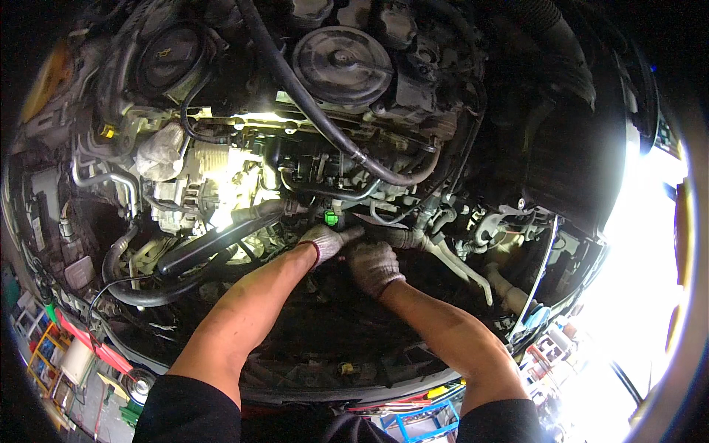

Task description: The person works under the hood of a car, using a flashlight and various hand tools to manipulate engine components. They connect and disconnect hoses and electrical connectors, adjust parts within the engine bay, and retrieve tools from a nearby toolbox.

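Note:
My left hand (329, 241), in a pale knitted work glove, reaches into the engine bay just below a small green plastic part (331, 218), its fingertips partly lost among dark parts. My right hand (373, 263), gloved the same way, is right beside it, low and to the right, fingers curled round something that is hidden from view. Above both hands runs a pale hose with a joint (402, 238), and a long black hose (295, 103) arches over the engine. A thick black pipe (199, 247) lies left of my left hand.
A round black pulley-like cover (341, 59) tops the engine. A bright light shines on metal parts (207, 184) at the left. A pale rag-like bundle (159, 151) sits near it. Tools, a red handle (96, 340) and blue racks (428, 424) lie beyond the front edge of the bay.

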Demonstrator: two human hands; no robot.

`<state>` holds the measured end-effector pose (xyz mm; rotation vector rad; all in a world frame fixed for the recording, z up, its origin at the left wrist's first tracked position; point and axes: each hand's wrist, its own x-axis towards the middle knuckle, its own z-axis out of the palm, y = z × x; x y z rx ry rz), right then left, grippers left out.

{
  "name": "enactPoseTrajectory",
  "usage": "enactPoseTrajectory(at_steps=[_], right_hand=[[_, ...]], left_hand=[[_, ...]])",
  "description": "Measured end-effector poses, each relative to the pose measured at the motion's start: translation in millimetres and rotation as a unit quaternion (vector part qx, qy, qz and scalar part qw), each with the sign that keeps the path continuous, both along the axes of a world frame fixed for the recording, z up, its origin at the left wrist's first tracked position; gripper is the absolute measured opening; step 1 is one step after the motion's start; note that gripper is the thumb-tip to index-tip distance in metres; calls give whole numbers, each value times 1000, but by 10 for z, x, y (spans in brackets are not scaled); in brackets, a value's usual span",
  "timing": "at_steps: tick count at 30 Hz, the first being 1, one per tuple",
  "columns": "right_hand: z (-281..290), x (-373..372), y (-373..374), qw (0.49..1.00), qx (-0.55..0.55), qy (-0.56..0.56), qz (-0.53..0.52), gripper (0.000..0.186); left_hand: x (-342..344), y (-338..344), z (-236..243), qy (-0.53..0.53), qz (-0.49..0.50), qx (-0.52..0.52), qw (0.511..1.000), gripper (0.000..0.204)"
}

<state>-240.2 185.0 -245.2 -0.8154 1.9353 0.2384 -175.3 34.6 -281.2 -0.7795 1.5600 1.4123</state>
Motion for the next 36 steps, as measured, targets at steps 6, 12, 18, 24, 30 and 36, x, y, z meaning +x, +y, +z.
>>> enactPoseTrajectory(at_steps=[6,12,18,24,30,36], right_hand=[[100,0,-99,1000,-18,-5,22,32],[-447,70,258,998,7,32,-57,29],[355,-135,-326,991,60,-16,122,26],[348,-95,-308,994,69,-16,86,27],[248,-75,-212,994,66,-27,85,29],[198,-90,-147,990,7,25,135,25]], left_hand=[[142,-159,50,19,113,147,982,42],[436,147,-730,146,-163,-77,973,35],[351,207,-539,49,-13,-128,991,61],[137,80,-61,9,21,-68,997,83],[220,-156,-89,111,-61,43,991,54],[345,120,-530,90,-100,-137,981,52]])
